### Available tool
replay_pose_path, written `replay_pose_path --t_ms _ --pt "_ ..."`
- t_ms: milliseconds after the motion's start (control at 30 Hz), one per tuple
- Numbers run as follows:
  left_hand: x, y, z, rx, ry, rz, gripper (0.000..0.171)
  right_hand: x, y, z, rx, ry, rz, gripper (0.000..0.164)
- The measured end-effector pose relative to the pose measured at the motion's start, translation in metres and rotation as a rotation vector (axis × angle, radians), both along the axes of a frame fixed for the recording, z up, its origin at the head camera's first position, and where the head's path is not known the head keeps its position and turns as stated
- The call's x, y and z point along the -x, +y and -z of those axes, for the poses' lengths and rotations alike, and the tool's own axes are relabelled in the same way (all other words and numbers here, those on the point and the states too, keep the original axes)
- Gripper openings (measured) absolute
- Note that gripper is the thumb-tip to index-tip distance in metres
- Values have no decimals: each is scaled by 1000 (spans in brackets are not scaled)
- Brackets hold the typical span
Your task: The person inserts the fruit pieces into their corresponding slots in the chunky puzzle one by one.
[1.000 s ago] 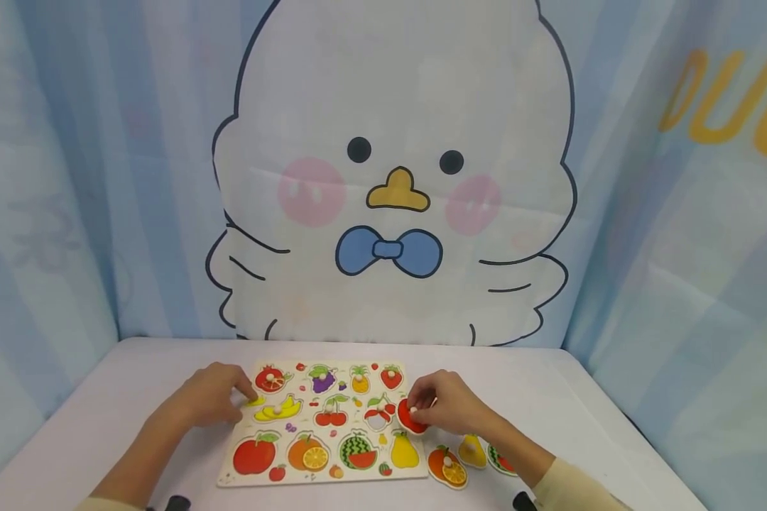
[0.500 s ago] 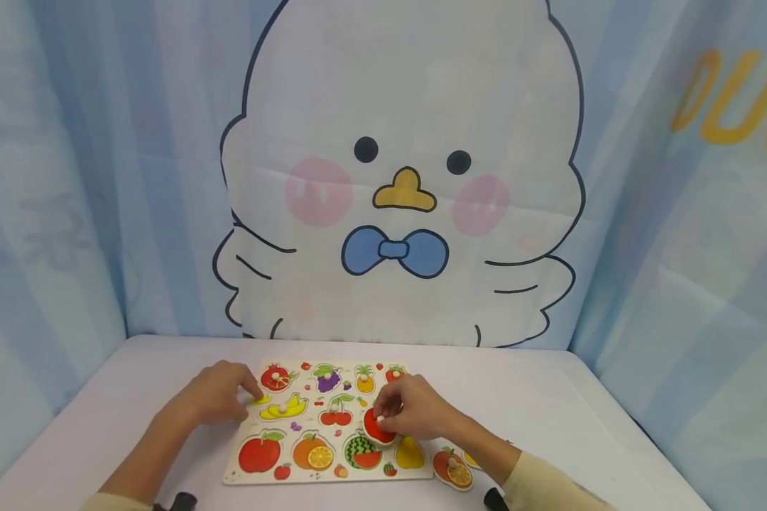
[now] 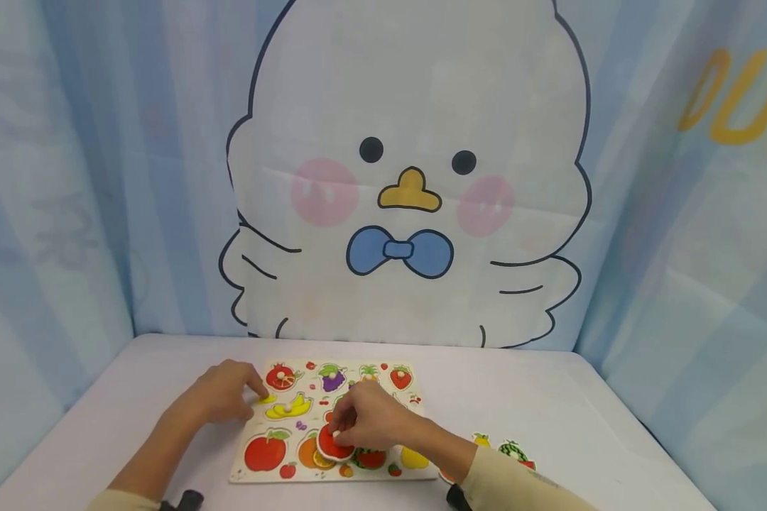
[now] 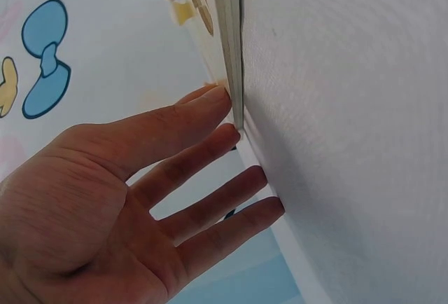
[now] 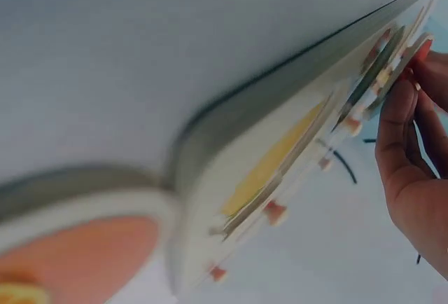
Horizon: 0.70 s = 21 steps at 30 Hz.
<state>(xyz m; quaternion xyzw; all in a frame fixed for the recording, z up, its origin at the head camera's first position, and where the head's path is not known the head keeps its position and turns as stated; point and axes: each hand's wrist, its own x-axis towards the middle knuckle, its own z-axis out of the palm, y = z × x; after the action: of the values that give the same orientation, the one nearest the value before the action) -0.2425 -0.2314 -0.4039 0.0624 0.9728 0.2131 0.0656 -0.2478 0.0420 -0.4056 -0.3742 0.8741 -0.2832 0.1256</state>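
Note:
A flat wooden fruit puzzle board [image 3: 239,473] lies on the table, several of its fruit pieces knobbed. My left hand [image 3: 220,394] touches its left edge with thumb and forefinger; in the left wrist view the other fingers stretch out straight past the board's edge [image 4: 232,45]. My right hand [image 3: 373,411] pinches a round red fruit puzzle piece [image 3: 329,446] by its small white knob. The piece is tilted and overlaps the orange picture [image 3: 307,451] in the head view. To its left is the red apple picture [image 3: 264,454].
Right of the board lie a watermelon piece [image 3: 513,450] and a yellow pear piece [image 3: 481,440]. An orange piece [image 5: 98,251] sits beside the board's corner, mostly hidden by my right sleeve in the head view. A duck-print curtain [image 3: 409,305] hangs behind the table [image 3: 588,419].
My right hand has carried the red piece leftward from the board's right edge to over the orange picture. My left hand stays at the board's left edge. The head view has shifted slightly.

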Motion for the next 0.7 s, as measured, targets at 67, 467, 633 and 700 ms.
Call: replay_pose_path --t_ms 67,467,633,700 --pt "0 0 -1 2 2 4 30 -2 -9 -1 -21 18 -19 8" --pt "1 -1 0 -4 23 22 28 -9 -58 -9 -138 94 -112 5" --pt "2 -3 1 -4 38 29 27 -9 -77 -9 -176 105 -149 5" --pt "2 -4 2 -5 37 28 27 -10 -83 -8 -199 109 -160 4"
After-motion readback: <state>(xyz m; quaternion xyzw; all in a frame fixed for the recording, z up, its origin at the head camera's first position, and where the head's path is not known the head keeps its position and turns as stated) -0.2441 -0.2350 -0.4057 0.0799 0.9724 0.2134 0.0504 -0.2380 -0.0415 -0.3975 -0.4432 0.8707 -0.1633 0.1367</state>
